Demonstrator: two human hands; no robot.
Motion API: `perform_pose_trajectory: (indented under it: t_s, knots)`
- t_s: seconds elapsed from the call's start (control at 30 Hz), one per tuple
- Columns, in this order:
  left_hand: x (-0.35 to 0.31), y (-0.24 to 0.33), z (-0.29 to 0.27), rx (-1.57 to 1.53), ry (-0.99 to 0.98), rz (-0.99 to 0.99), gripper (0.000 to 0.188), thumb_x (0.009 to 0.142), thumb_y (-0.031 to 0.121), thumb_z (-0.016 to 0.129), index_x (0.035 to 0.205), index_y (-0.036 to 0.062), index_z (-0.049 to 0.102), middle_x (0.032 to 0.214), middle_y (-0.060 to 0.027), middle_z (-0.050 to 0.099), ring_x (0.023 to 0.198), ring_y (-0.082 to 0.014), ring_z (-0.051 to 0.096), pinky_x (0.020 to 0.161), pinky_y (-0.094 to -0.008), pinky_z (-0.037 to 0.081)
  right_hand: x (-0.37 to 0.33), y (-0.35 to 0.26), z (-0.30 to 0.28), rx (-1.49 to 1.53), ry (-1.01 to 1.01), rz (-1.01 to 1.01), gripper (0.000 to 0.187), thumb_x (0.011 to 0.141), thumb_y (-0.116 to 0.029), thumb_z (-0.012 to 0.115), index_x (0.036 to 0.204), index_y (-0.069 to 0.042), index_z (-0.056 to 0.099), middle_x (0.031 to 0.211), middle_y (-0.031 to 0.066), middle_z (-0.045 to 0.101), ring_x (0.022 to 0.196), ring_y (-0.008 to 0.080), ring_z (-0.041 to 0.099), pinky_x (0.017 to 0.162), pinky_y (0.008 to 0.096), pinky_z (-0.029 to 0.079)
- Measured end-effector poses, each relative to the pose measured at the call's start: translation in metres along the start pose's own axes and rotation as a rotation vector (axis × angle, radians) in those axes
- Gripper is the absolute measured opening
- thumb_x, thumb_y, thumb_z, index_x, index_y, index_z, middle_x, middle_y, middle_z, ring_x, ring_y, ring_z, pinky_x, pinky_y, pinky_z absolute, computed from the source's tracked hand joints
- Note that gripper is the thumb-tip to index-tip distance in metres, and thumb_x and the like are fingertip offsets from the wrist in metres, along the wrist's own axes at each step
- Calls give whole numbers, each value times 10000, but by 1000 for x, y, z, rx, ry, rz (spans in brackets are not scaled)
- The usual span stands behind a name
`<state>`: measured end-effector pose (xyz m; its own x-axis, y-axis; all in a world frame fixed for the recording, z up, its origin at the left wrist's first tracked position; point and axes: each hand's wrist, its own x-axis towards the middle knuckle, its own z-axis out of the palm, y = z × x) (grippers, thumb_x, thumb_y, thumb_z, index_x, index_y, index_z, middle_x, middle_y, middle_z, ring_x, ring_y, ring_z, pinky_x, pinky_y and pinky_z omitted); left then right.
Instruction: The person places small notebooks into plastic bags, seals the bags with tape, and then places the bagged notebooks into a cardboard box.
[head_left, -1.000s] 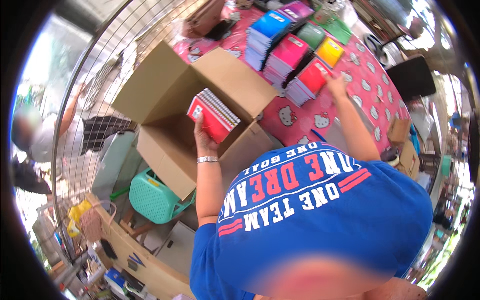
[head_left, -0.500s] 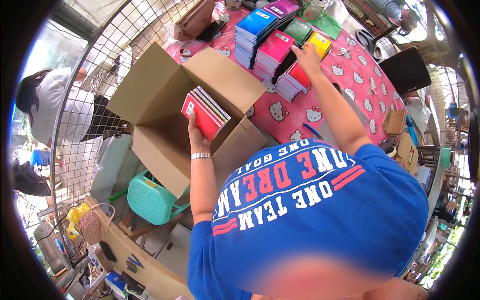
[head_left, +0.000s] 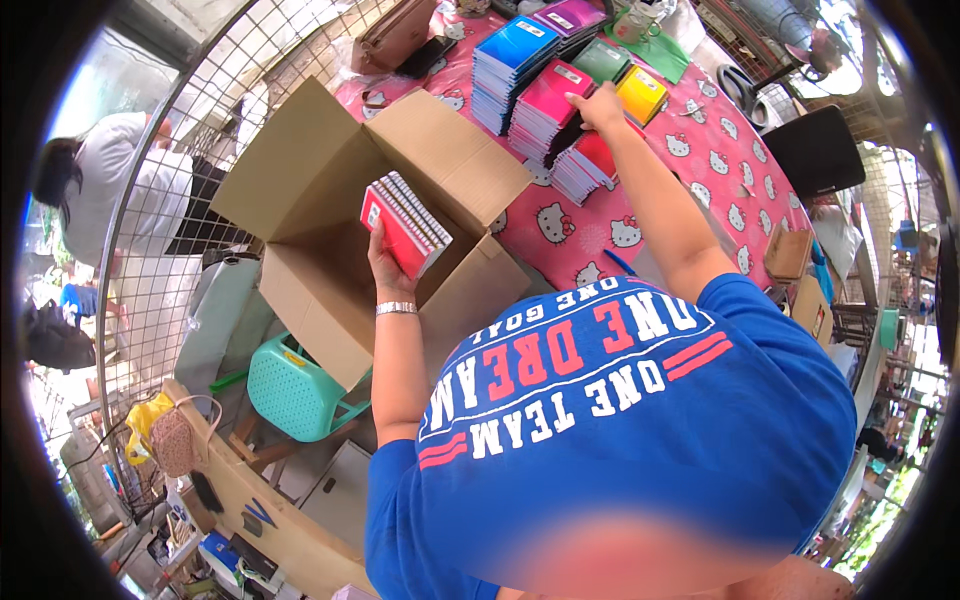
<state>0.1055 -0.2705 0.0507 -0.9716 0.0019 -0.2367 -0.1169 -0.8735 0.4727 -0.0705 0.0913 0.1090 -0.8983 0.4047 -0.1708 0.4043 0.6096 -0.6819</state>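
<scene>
Notebooks [head_left: 404, 236], red on top, sit tight in our left hand [head_left: 386, 264], over a box [head_left: 325, 312]; our right hand [head_left: 600, 108] is by pink notebooks [head_left: 552, 92]; we can't tell its grip.

I see a pink worktop [head_left: 720, 140] patterned with white cartoon cats, a mint-green perforated plastic stool [head_left: 295, 395], a long pale wooden board [head_left: 295, 540] near it, and a grey metal wire-mesh barrier [head_left: 123, 210] at left, with bright daylight [head_left: 85, 100] glaring into my feed beyond.
</scene>
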Motion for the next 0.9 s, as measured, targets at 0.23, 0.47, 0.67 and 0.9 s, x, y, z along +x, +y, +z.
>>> perform_pose_trajectory:
  t_s: [0.23,0.47,0.67,0.9]
  knots:
    - [1,0,9,143,172,-76,506,859,403,644,1201,49,523,1136,-113,625,1008,-246,625,901,-435,512,8,11,2,680,-22,50,264,775,-152,706,920,49,616,791,100,651,634,192,642,563,312,534]
    - [0,0,13,75,27,-51,816,810,685,526,1327,61,427,1295,-118,528,1173,-260,534,986,-445,449,-125,-86,-3,553,-884,-288,443,788,-199,710,1146,20,571,979,74,628,849,149,602,787,302,490]
    - [-2,-3,14,272,128,-13,624,884,455,573,1286,-4,441,1229,-141,569,1093,-277,586,925,-441,496,-95,-85,82,-133,-124,-961,536,783,-343,698,1190,-31,541,976,173,617,962,290,604,788,424,494]
    - [11,-12,23,221,89,-135,441,839,213,626,1200,-3,496,1103,-146,620,969,-255,632,878,-402,521,27,-75,32,-670,358,-975,294,784,-280,655,997,-79,637,939,127,635,934,284,619,773,402,512]
